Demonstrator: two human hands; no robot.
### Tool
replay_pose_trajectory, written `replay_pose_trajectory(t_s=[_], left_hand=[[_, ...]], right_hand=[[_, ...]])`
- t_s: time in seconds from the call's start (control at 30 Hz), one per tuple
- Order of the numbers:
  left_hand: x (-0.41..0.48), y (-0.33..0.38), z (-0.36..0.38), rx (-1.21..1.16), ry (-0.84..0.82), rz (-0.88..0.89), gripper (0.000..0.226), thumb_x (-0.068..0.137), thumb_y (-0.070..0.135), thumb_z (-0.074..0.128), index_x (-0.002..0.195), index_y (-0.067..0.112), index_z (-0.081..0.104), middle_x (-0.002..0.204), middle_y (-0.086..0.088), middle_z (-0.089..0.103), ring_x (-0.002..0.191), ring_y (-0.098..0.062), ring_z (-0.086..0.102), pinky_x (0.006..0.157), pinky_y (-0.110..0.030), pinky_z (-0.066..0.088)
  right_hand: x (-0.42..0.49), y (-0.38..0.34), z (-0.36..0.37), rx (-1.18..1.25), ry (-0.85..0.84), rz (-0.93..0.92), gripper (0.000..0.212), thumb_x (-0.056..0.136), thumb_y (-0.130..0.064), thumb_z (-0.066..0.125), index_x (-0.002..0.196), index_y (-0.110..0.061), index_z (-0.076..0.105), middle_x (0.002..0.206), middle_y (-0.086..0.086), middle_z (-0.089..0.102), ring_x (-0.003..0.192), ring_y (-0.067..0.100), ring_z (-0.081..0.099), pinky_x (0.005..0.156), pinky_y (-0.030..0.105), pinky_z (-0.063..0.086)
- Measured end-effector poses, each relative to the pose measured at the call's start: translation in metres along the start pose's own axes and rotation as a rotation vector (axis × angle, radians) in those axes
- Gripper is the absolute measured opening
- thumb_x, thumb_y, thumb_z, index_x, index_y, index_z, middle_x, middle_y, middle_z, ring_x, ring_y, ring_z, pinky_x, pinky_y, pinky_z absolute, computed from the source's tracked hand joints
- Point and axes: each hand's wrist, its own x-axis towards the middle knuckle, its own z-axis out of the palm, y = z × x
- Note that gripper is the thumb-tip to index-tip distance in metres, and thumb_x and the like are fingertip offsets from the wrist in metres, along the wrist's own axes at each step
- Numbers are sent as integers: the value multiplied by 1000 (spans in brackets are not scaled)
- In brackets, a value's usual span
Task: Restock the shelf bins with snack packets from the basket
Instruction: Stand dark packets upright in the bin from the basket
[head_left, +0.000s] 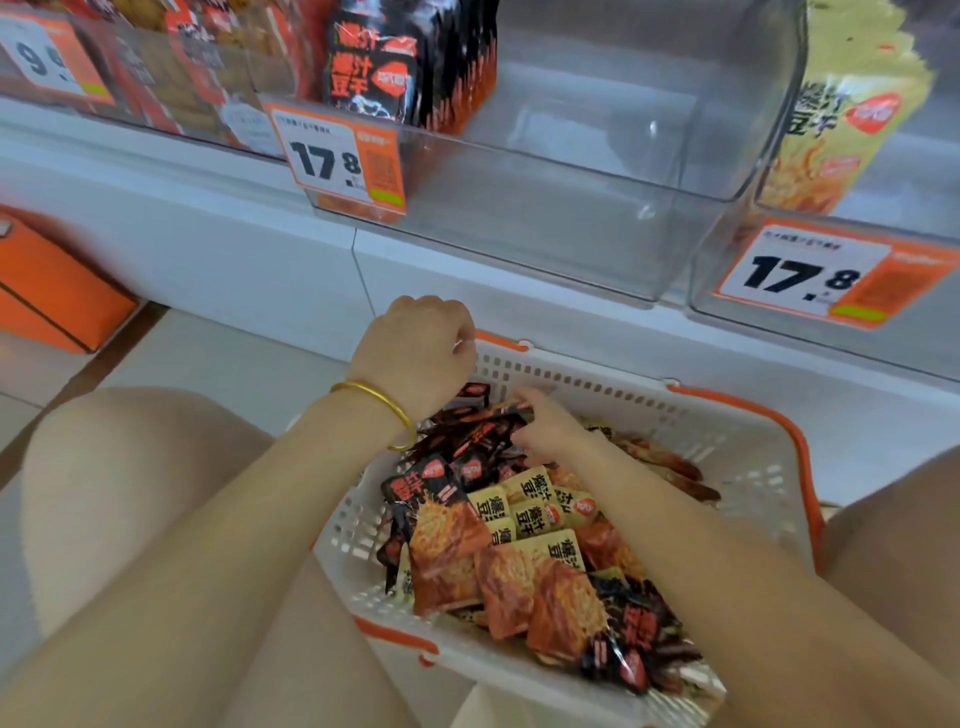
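Between the person's knees sits a white perforated plastic basket heaped with black, yellow and red snack packets. The right hand pinches a black foil packet on the heap. The left hand, a gold bangle at its wrist, is curled over the far rim; I cannot tell what it holds. Beyond, a clear plastic shelf bin holds upright black packs.
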Motion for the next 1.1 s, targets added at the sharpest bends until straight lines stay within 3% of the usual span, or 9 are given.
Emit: replay_pose_trajectory(t_s=[0.1,0.2,0.3,0.4,0.57,0.77,0.87,0.97,1.1], left_hand=[[0,1,0,6,-5,-11,24,93,19,45,107,13,63,108,-8,62,104,-27,53,88,-44,46],[1,1,-2,-2,-24,-25,26,93,18,44,112,13,62,111,-8,61,107,-26,52,90,-43,45],[3,3,-4,10,-59,-33,28,95,19,44,118,13,59,117,-8,58,112,-26,48,93,-42,43],[7,6,-2,7,-147,-43,34,96,22,46,128,13,51,127,-9,53,118,-26,46,98,-42,40],[7,17,-5,-301,-268,-118,46,94,25,55,135,10,41,123,-7,56,103,-18,54,85,-26,41],[5,14,-27,-699,-50,-170,17,85,3,64,98,11,57,76,1,55,63,-4,53,54,-11,42],[1,11,-44,-845,22,-137,17,84,-4,63,93,10,58,74,1,57,53,7,54,49,-5,39],[5,8,-70,-891,148,-86,18,86,-1,62,88,16,59,73,3,56,57,4,55,50,-10,43],[27,-6,-112,-907,598,-43,13,87,4,60,95,14,59,81,1,58,72,-8,56,60,-17,48]], right_hand=[[10,8,5,-20,36,10,49,92,-5,52,139,-15,41,126,11,52,108,28,56,86,39,53],[1,7,-5,-166,284,-154,22,97,-24,48,109,-13,63,98,-2,59,95,17,56,79,27,42],[-14,4,-22,-114,444,-310,14,93,-18,57,95,-14,70,95,-6,65,94,13,58,82,28,44],[-35,-8,-39,-11,302,-386,23,87,-1,59,77,-21,65,89,-16,59,94,15,60,85,41,53],[-71,-38,-58,120,150,-484,28,84,8,56,74,-18,52,86,0,52,78,23,61,55,26,54],[-98,-51,-58,648,70,-444,35,83,5,64,98,-20,45,100,18,61,82,38,66,76,62,52],[-115,-67,-56,617,-35,-436,42,76,-11,70,113,-15,51,104,16,65,80,31,69,74,50,58],[-130,-106,-67,389,-22,-540,26,82,-4,66,107,-10,60,86,3,70,73,17,68,61,34,59],[-141,-181,-102,403,207,-744,12,87,-4,62,91,-16,60,65,-7,66,55,8,63,51,25,55]])
